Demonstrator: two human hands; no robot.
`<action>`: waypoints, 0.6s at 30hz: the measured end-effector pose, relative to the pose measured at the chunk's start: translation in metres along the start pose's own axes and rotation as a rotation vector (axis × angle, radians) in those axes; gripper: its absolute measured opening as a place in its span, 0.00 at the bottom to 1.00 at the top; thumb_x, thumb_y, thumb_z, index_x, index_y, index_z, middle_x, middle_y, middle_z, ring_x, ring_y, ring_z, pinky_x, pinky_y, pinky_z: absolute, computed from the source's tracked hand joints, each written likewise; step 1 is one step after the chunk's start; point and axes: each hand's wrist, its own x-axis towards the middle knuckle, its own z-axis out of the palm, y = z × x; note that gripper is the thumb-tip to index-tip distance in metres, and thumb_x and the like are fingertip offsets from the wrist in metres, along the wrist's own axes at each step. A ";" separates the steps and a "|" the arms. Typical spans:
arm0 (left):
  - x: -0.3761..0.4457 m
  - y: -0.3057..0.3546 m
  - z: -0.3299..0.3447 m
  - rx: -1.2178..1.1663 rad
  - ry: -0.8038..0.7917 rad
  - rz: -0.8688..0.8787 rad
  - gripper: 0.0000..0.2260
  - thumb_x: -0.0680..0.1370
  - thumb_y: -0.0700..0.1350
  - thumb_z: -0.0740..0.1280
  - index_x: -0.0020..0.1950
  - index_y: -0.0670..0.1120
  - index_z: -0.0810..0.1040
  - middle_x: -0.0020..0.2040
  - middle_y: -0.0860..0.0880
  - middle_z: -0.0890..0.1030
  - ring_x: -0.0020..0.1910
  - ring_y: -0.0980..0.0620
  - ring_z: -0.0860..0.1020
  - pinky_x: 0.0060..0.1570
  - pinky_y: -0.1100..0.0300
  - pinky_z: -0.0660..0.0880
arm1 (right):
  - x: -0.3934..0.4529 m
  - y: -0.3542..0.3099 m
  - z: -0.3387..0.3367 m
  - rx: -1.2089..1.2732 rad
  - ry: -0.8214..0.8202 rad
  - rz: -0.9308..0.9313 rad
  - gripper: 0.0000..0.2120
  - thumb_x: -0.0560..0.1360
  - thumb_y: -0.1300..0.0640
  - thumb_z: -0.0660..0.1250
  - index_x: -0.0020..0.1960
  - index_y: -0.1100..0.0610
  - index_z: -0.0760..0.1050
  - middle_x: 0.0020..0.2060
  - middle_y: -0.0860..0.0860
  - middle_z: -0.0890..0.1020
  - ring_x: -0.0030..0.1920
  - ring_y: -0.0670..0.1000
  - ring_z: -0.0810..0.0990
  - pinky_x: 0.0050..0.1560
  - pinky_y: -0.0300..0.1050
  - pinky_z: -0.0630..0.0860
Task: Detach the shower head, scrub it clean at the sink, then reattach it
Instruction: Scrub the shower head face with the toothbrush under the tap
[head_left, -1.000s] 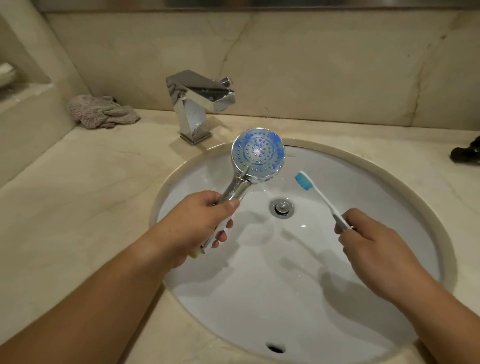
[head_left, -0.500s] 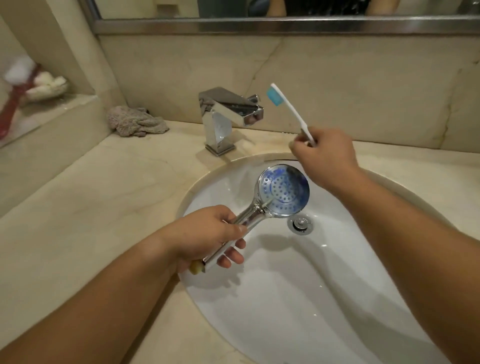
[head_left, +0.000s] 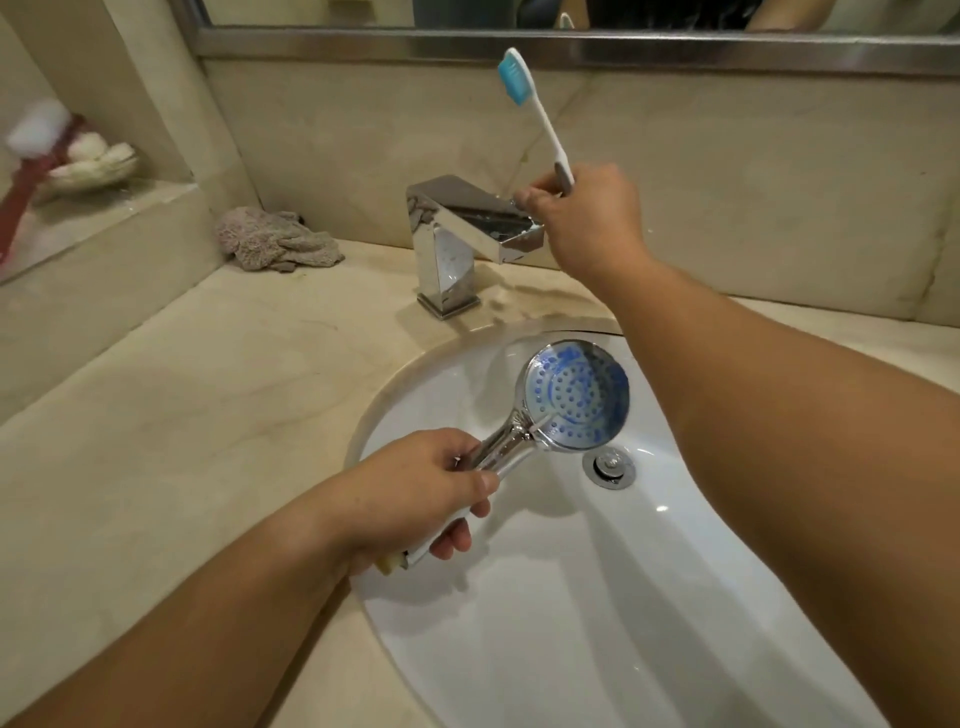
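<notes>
My left grip (head_left: 415, 488) was clenched round the chrome handle of the shower head (head_left: 574, 397), held over the sink (head_left: 597, 623). Its long axis ran from my fist up and away toward the faucet (head_left: 457, 234), the blue-dotted face tilted up at me, just above the drain (head_left: 609, 466). My right grip (head_left: 584, 213) grasped the toothbrush (head_left: 537, 111) beside the faucet's spout, bristles pointing up. A rag (head_left: 275, 239) lay on the tabletop (head_left: 208, 389) left of the faucet. I could read no writing anywhere.
</notes>
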 end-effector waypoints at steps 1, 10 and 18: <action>0.000 0.000 0.001 0.004 -0.004 0.004 0.05 0.83 0.43 0.65 0.56 0.44 0.79 0.45 0.47 0.83 0.33 0.51 0.80 0.35 0.57 0.78 | 0.001 0.000 0.000 -0.002 -0.003 0.005 0.08 0.73 0.50 0.72 0.37 0.50 0.81 0.35 0.49 0.84 0.40 0.51 0.83 0.46 0.54 0.80; 0.000 -0.003 0.004 0.024 -0.044 -0.002 0.06 0.82 0.45 0.66 0.56 0.45 0.79 0.45 0.45 0.84 0.35 0.47 0.80 0.36 0.56 0.76 | 0.005 -0.002 -0.004 -0.015 0.000 0.077 0.08 0.73 0.49 0.73 0.42 0.53 0.84 0.38 0.53 0.84 0.36 0.49 0.78 0.44 0.55 0.80; 0.002 -0.005 0.003 0.008 -0.044 -0.013 0.05 0.82 0.45 0.66 0.55 0.45 0.79 0.45 0.45 0.84 0.35 0.47 0.80 0.38 0.55 0.77 | 0.003 -0.005 -0.005 -0.022 0.006 0.092 0.11 0.73 0.50 0.73 0.34 0.49 0.79 0.40 0.55 0.84 0.44 0.56 0.83 0.46 0.58 0.80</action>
